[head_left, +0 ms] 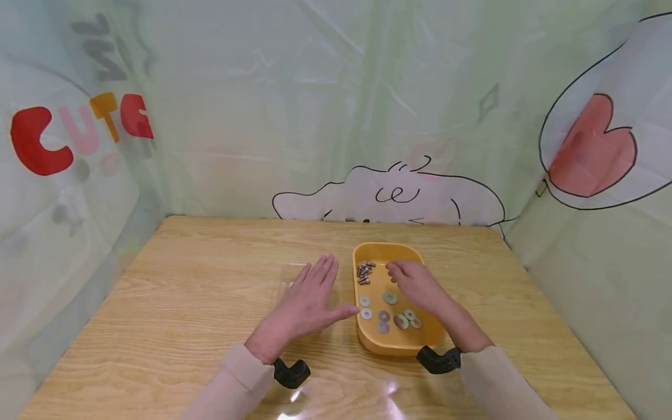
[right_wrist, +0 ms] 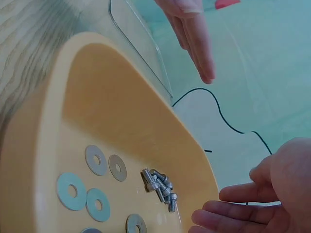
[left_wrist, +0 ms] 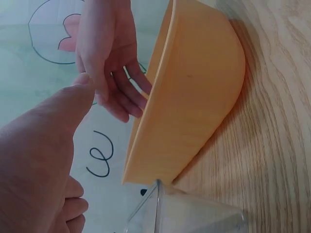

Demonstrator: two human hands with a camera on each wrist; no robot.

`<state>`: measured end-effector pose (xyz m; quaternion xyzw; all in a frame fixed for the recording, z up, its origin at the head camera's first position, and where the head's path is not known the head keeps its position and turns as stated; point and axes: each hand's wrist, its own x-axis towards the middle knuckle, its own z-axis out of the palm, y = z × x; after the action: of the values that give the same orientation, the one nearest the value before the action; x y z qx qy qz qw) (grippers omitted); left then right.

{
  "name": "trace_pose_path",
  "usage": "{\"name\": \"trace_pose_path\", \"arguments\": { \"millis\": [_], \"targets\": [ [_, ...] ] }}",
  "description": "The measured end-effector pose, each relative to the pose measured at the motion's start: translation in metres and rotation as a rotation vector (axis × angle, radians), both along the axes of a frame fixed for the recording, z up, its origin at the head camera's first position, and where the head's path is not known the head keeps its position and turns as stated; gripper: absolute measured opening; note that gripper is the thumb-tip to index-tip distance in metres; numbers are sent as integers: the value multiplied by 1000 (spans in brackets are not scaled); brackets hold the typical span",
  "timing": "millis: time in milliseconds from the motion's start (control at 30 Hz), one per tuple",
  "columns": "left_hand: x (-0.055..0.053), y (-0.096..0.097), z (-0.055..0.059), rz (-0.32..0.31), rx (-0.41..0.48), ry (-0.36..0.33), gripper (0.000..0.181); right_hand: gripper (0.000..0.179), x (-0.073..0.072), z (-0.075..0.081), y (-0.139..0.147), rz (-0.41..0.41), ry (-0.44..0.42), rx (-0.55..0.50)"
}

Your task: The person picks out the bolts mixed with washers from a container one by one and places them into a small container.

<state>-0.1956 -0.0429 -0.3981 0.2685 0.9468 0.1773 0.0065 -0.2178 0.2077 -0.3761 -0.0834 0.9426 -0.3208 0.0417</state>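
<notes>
My left hand (head_left: 310,303) hovers over a clear plastic box (head_left: 290,274), palm down with its fingers straight and the thumb spread toward a yellow-orange tray (head_left: 391,350). Above that tray's right side is my right hand (head_left: 417,284), its fingers loosely extended and nothing seen in them. Several silver screws (right_wrist: 159,185) lie in a heap along the tray's left side. Flat metal washers (right_wrist: 98,205) are scattered over its floor, mostly in the near half. In the left wrist view, the right fingers (left_wrist: 127,94) reach just over the tray's rim; the left hand partly hides the box in the head view.
Both containers stand on a wood-grain table (head_left: 173,303), the clear box close by the tray's left side. Printed sheeting (head_left: 236,128) encloses the table at the back and sides. A black wrist mount (head_left: 291,373) sits below each hand.
</notes>
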Motion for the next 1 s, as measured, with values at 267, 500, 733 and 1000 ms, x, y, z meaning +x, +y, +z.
{"name": "trace_pose_path", "arguments": {
  "millis": [267, 500, 733, 1000],
  "targets": [
    [-3, 14, -3, -24, -12, -7, 102, 35, -10, -3, 2, -4, -20, -54],
    [-3, 27, -3, -63, -62, 9, 101, 32, -15, -4, 2, -1, -52, -66],
    [-3, 34, -6, -109, -106, 37, 101, 34, -20, -5, 0, -11, -53, -52],
    [0, 41, -8, -119, -126, 14, 105, 30, -27, -13, -5, 8, -32, -14]
  ]
}}
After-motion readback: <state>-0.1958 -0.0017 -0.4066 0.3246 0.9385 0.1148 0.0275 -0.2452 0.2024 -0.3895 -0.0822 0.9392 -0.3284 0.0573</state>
